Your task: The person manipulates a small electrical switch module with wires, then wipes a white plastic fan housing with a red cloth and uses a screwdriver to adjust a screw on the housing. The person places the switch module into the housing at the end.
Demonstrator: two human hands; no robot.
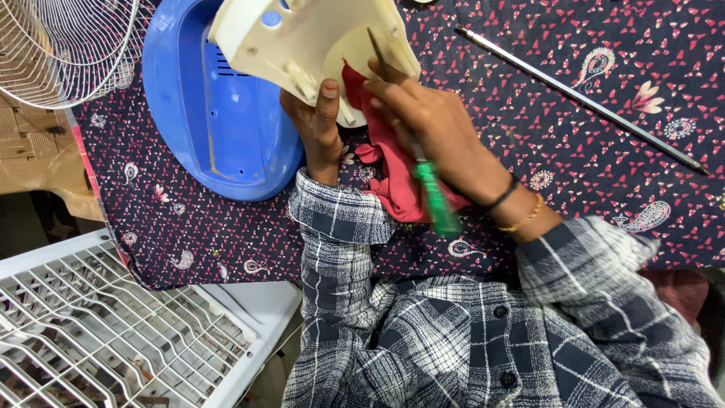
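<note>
Gripping the cream plastic housing [302,38] steady at top centre, the left hand [317,125] let the right hand [430,125], clenched around a green-handled screwdriver [436,198], reach inside it.

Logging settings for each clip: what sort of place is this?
Probably a small fan-repair workspace, perhaps at home: a wire fan guard, a blue fan housing, and a green-handled screwdriver in the right hand, on a patterned cloth.

I wear a black-and-white plaid shirt [468,332] with dark buttons, cuffs loose behind my fingers; a black band [504,193] and thin gold bracelet [526,214] circle my right wrist.
</note>
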